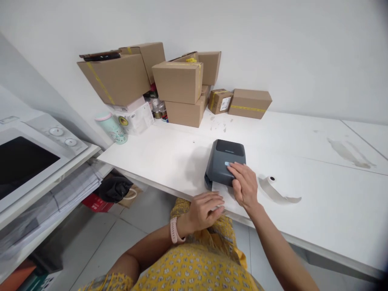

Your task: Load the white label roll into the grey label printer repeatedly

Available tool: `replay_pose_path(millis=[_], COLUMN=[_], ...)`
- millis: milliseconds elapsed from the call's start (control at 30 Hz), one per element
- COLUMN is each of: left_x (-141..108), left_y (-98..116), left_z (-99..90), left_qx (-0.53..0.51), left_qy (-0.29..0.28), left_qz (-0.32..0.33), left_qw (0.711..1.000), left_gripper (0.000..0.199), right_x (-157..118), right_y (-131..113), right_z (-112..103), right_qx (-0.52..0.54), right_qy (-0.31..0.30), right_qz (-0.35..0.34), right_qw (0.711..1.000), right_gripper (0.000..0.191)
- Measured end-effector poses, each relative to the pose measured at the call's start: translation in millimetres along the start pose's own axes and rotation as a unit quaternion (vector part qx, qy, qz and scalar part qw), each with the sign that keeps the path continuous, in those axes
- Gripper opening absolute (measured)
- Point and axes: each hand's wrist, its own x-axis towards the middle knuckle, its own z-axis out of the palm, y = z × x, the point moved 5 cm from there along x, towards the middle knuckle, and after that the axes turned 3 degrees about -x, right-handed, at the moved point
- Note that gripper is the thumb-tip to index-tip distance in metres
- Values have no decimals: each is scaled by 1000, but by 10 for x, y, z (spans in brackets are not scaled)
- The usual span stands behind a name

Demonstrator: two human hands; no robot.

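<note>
A dark grey printer, apparently for receipts or labels, sits near the table's front edge. My right hand rests on its front right part, fingertips at a small light-blue button and thumb by the front side. White paper shows below the printer's front. Close to that paper, my left hand lies at the table edge with fingers loosely stretched and thumb apart; whether it touches the paper I cannot tell. Right of the printer lies a small paper roll, its loose strip partly unrolled and curling.
Stacked cardboard boxes stand at the back left of the white table. Two smaller cartons lean near the wall. A mint-green tumbler stands on the left end, beside a white box. A microwave sits on the left shelf.
</note>
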Motion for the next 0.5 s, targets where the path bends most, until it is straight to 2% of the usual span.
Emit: replay_pose_path(millis=[100, 200, 267, 333, 400, 433, 500], left_x=[152, 395, 534, 611, 637, 637, 618], left_y=[-119, -432, -684, -862, -922, -922, -896], left_z=[-216, -258, -137, 46, 166, 188, 187], left_qx=[-31, -61, -161, -315, -430, -461, -484], left_qy=[112, 170, 152, 108, 74, 64, 52], left_qz=[-46, -175, -281, -358, -382, -380, -369], left_qw=[992, 968, 934, 872, 815, 799, 791], left_gripper=[25, 34, 61, 79, 83, 80, 70], right_x=[-122, 23, 177, 288, 303, 269, 142], right_y=[-32, 21, 103, 187, 267, 307, 383], right_z=[-19, -92, -99, -46, 53, 110, 219], right_qx=[46, 76, 82, 94, 117, 136, 199], right_qy=[-14, 8, 26, 29, 15, 5, -9], right_qz=[4, 66, 114, 136, 153, 171, 237], right_qw=[999, 995, 990, 986, 981, 976, 951], right_gripper=[46, 43, 41, 47, 71, 81, 92])
